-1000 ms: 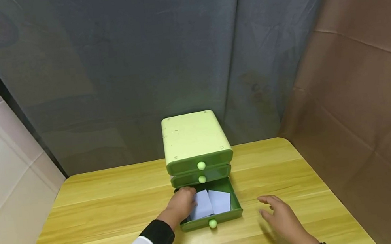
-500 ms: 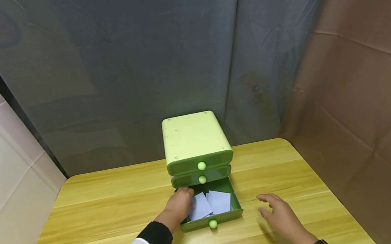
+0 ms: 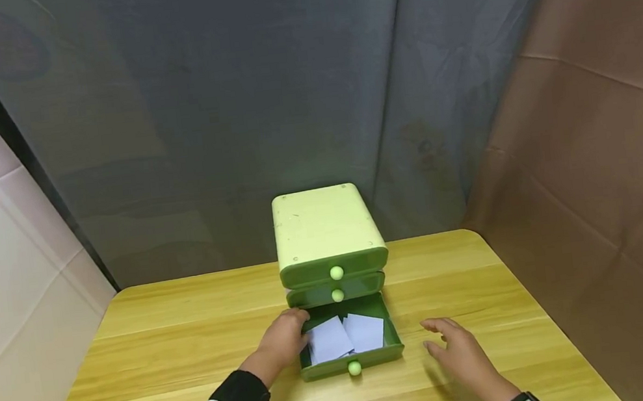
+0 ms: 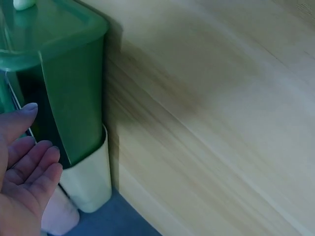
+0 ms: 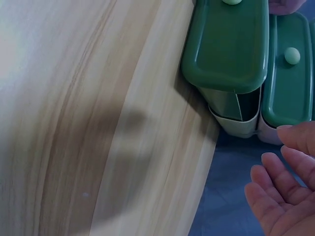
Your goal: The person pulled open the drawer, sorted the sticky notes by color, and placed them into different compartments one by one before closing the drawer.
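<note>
A small chest of drawers (image 3: 326, 223) with a pale green top stands at the table's back. Its bottom drawer (image 3: 380, 355) is pulled out, and pale sheets of paper (image 3: 329, 340) lie inside, partly overlapping. My left hand (image 3: 280, 341) is at the drawer's left side, fingers loosely bent and nothing between them; the left wrist view has this hand (image 4: 27, 172) beside the green drawer wall (image 4: 74, 98). To the right of the drawer, apart from it, my right hand (image 3: 464, 358) hovers over the table with relaxed fingers and holds nothing.
Above the pulled-out drawer, the middle drawer (image 3: 360, 284) juts out slightly and the top drawer (image 3: 363, 263) looks closed. Grey cloth (image 3: 229, 105) hangs behind the wooden table (image 3: 184, 345). White panels (image 3: 3, 247) flank it on the left, brown cloth (image 3: 593, 152) on the right.
My left hand has drawn back leftward from over the papers to the drawer's left edge. The left sheet has turned slightly and shows more. My right hand has hardly moved.
</note>
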`<state>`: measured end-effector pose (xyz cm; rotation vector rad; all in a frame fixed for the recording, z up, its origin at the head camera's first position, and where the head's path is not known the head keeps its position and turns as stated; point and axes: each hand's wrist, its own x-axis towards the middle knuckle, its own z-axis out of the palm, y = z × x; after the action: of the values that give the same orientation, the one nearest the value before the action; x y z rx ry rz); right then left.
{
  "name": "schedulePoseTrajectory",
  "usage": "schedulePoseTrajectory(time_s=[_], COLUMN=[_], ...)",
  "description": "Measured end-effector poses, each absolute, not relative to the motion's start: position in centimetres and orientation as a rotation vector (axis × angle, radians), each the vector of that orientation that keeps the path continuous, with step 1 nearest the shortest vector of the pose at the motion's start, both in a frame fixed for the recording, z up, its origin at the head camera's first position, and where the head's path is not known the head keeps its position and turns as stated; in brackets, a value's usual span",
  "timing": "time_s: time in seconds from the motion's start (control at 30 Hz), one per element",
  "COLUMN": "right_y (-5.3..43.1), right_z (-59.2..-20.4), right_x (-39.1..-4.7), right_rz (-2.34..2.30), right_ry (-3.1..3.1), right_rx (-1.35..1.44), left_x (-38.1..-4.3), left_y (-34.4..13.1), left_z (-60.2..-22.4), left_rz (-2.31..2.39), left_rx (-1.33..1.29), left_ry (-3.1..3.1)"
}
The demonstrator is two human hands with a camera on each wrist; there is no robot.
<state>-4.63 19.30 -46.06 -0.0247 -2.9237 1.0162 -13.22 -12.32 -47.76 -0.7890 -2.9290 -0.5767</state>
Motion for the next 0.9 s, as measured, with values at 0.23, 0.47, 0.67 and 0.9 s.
schedulePoseTrajectory(time_s=[0.23,0.47,0.67,0.9], right_y=[19.6,19.9,19.6,19.1], right_z=[-46.8,-47.6,-48.4,-48.5], right_x=[-4.8,-4.9,-4.6,-4.5], right_rz=[1.071,1.178,1.281,1.336], right_ry=[-2.924,-2.944,-2.922,-2.904], right_rx=[-0.031,-0.097,-0.124,-0.154], left_x=[-13.0,-13.8,-15.0,-16.4], left_y=[-14.4,-17.0,-18.8,-20.1], left_z=[-47.2,-46.8,-46.0,-44.8], left_rz=[-0.736,-0.762,-0.889,-1.216], left_rx=[-0.699,-0.535,-0.321,-0.091], left_ry=[-2.928,-2.947,-2.935,-2.846])
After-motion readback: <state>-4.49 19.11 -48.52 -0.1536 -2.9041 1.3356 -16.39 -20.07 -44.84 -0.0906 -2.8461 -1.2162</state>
